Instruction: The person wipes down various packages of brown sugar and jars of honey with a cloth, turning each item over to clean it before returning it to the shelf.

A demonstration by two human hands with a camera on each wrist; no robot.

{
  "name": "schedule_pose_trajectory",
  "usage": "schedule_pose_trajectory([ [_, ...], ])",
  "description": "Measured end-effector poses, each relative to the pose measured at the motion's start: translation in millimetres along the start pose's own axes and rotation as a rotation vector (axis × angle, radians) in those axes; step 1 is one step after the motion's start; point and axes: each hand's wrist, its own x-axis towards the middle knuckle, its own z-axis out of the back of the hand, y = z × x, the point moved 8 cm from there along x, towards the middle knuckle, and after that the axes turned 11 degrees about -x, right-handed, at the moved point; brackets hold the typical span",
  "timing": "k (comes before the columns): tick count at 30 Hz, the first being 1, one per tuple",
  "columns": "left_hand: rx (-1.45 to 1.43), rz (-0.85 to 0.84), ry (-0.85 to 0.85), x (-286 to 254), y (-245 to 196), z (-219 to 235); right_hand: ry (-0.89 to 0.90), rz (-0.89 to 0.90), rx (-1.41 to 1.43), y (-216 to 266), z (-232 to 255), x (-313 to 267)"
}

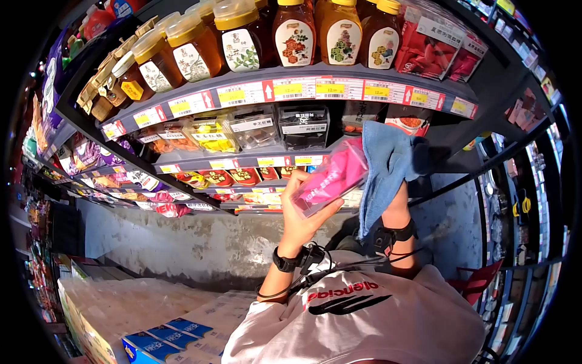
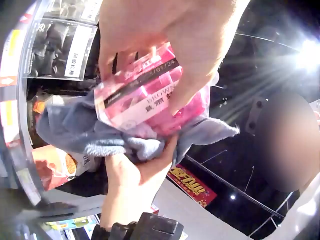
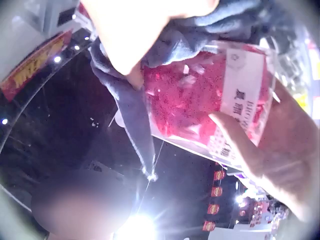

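Observation:
A clear pack with pink contents is held in front of the shelves. My left hand grips its lower end, thumb on one face and fingers round the other side, as the right wrist view also shows. My right hand is wrapped in a blue-grey cloth and holds that cloth against the pack. In the left wrist view the cloth bunches along the pack's edge. The cloth hides most of the right fingers in the head view.
Honey bottles line the upper shelf above a strip of price tags. Bagged goods stand on the shelf below, with a gap behind the pack. Cartons lie on the lower left, beside the grey floor.

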Motion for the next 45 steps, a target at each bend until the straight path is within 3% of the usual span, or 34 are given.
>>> schedule_pose_trajectory([
  [1,-0.027,0.152,0.019,-0.4,9.2,-0.9,-0.002,0.0,-0.001,-1.6,4.1,-2.3],
  [2,0.019,0.035,0.061,0.5,1.8,1.4,0.031,-0.041,0.377,20.3,-0.9,0.7],
  [3,0.116,0.078,0.126,-0.3,-0.5,5.1,0.064,-0.079,0.755,31.6,-4.9,2.6],
  [4,0.08,0.01,0.095,1.0,-9.5,8.0,0.203,0.019,0.789,7.6,-5.1,-2.8],
  [5,0.045,-0.055,0.063,0.8,-17.4,11.4,0.068,-0.063,0.814,23.7,-11.7,-3.7],
  [7,0.097,-0.001,0.07,-6.9,-11.1,15.8,0.036,-0.047,0.655,23.4,-18.3,-9.5],
  [8,0.003,0.042,-0.063,-15.1,0.6,26.1,-0.041,0.042,0.142,-4.6,-18.3,-20.3],
  [9,-0.091,0.083,-0.198,-25.4,16.0,35.2,0.037,0.056,0.164,-7.4,-31.6,-28.4],
  [10,-0.179,0.042,-0.433,-40.8,36.1,46.3,0.07,-0.038,0.386,11.0,-43.7,-32.6],
  [11,-0.323,-0.002,-0.43,-40.3,31.6,35.3,0.102,-0.13,0.607,29.4,-53.8,-36.3],
  [12,-0.172,0.043,-0.426,-39.2,33.5,37.7,0.254,0.102,0.444,42.8,-60.2,-43.4],
  [13,-0.021,0.088,-0.422,-38.7,34.8,41.7,0.302,0.001,0.481,33.4,-64.2,-45.9],
  [15,0.036,0.072,-0.343,-28.4,14.5,35.7,0.209,-0.378,0.452,6.8,-69.1,-53.1],
  [17,0.007,-0.02,-0.219,-19.8,4.7,32.6,0.068,-0.03,0.284,42.6,-43.5,-37.9],
  [18,-0.157,-0.063,-0.201,-10.3,-9.2,23.0,0.064,-0.058,0.217,28.2,-37.4,-33.0],
  [19,-0.32,-0.104,-0.18,-2.8,-26.4,12.4,0.073,0.106,0.021,35.1,-24.9,-28.6],
  [20,-0.123,-0.062,-0.073,-3.1,-32.9,8.8,0.142,0.134,0.077,39.2,-20.8,-23.3],
  [21,-0.122,-0.058,-0.076,-6.4,-31.4,12.4,0.212,0.16,0.133,46.1,-16.6,-17.5],
  [22,0.079,-0.004,-0.078,-10.0,-22.8,17.3,0.237,0.588,-0.268,86.8,-10.1,-16.8],
  [23,0.278,0.049,-0.078,-13.9,-11.9,22.9,0.238,0.585,-0.268,109.9,-6.9,-6.9],
  [25,-0.019,-0.044,-0.34,-25.4,2.7,32.4,0.27,0.452,-0.227,141.0,-13.4,10.8],
  [27,-0.025,-0.16,-0.352,-34.2,18.6,33.8,0.138,0.48,-0.213,128.5,-20.8,-6.9],
  [29,-0.011,-0.209,-0.403,-39.2,28.5,35.6,-0.032,0.182,0.143,97.1,-17.2,-12.7],
  [30,-0.082,-0.23,-0.435,-40.0,30.0,33.9,0.031,0.03,0.408,78.1,-32.1,-16.9],
  [31,-0.15,-0.248,-0.468,-42.2,32.0,31.1,-0.106,-0.292,0.617,54.9,-42.6,-41.0],
  [32,-0.141,-0.281,-0.529,-44.5,33.0,23.2,-0.102,-0.375,0.683,45.2,-53.4,-51.4],
  [33,-0.142,-0.279,-0.523,-46.9,34.9,24.0,-0.057,-0.396,0.695,35.9,-60.8,-62.2],
  [35,-0.119,-0.227,-0.269,-44.4,41.5,7.8,-0.018,-0.395,0.702,29.3,-59.4,-67.2],
  [37,-0.155,-0.259,-0.23,-46.1,33.8,10.9,-0.019,-0.378,0.691,29.6,-45.7,-58.8],
  [39,-0.171,0.0,-0.316,-45.2,48.2,25.1,-0.045,-0.307,0.614,36.8,-19.3,-39.9],
  [40,-0.304,-0.195,-0.39,-40.8,28.5,26.6,-0.059,-0.253,0.541,41.2,-3.5,-29.9],
  [41,-0.388,-0.153,-0.188,-22.5,2.8,16.8,-0.07,-0.195,0.451,46.7,11.6,-21.4],
  [43,-0.281,-0.169,-0.133,-10.8,-28.1,16.7,-0.059,-0.081,0.245,61.4,38.3,-6.1],
  [45,0.236,-0.225,0.042,-7.8,-48.3,10.7,0.01,0.018,0.031,77.5,50.7,7.4],
])
